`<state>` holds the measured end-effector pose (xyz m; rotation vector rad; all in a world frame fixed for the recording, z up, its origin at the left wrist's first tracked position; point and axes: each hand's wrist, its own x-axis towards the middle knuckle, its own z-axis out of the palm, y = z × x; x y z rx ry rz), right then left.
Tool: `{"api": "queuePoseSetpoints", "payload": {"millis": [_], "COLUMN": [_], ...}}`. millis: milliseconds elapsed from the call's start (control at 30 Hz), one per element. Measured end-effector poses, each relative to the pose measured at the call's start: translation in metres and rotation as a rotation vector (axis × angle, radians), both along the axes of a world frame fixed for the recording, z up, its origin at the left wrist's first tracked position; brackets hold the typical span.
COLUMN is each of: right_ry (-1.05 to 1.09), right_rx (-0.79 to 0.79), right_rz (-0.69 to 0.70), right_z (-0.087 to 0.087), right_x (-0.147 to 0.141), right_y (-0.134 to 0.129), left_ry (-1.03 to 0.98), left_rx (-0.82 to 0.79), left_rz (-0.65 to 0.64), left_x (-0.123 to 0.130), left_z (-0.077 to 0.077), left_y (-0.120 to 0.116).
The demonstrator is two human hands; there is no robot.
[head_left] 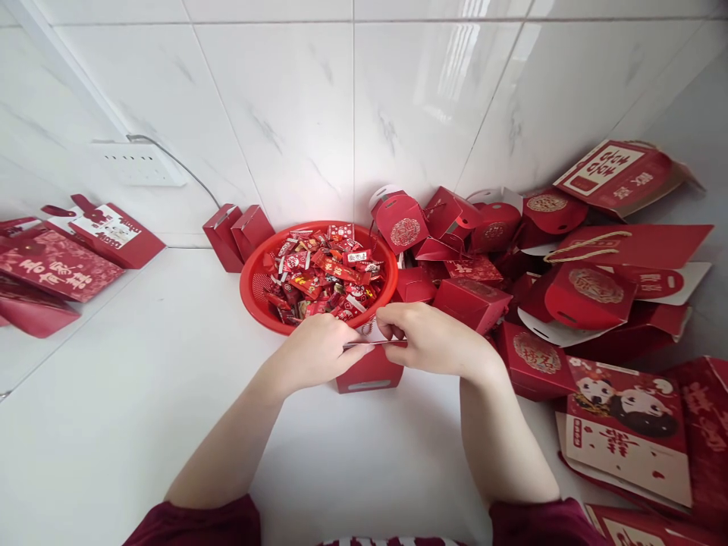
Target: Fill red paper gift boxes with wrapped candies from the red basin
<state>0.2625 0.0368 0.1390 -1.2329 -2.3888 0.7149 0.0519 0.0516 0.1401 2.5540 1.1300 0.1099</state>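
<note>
Under left hand (319,347) and right hand (433,338) | red box (369,373) | both pinching its top

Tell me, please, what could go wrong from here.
The left hand and right hand pinch the top of the red paper box, which might crease under a hard press. Both work right by the round red plastic basket, so a bump could spill wrapped sweets. The right forearm might also knock the nearby heaped red cartons.
</note>
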Motion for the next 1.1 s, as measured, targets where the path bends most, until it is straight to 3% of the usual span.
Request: {"api": "queuePoseSetpoints", "payload": {"millis": [400, 533, 700, 867, 1100], "right_ry": [-0.025, 0.043, 0.021, -0.001, 0.013], "right_rx": [-0.046, -0.124, -0.094, -0.019, -0.021], "right_rz": [0.077, 0.166, 0.069, 0.091, 0.081], "right_z": [0.000, 0.003, -0.002, -0.004, -0.006], "right_x": [-0.002, 0.006, 0.008, 0.003, 0.001], "right_y": [0.000, -0.001, 0.002, 0.003, 0.004], "left_ry": [-0.124, -0.117, -0.053, -0.083, -0.114], "left_rx": [-0.299, -0.303, -0.271, -0.255, -0.269], "left_rz": [-0.081, -0.106, -0.145, -0.128, -0.138], "left_x": [-0.009, -0.009, -0.010, -0.009, -0.014], "left_z": [0.003, 0.003, -0.002, -0.006, 0.000], "left_y": [0.004, 0.008, 0.012, 0.013, 0.016]}}
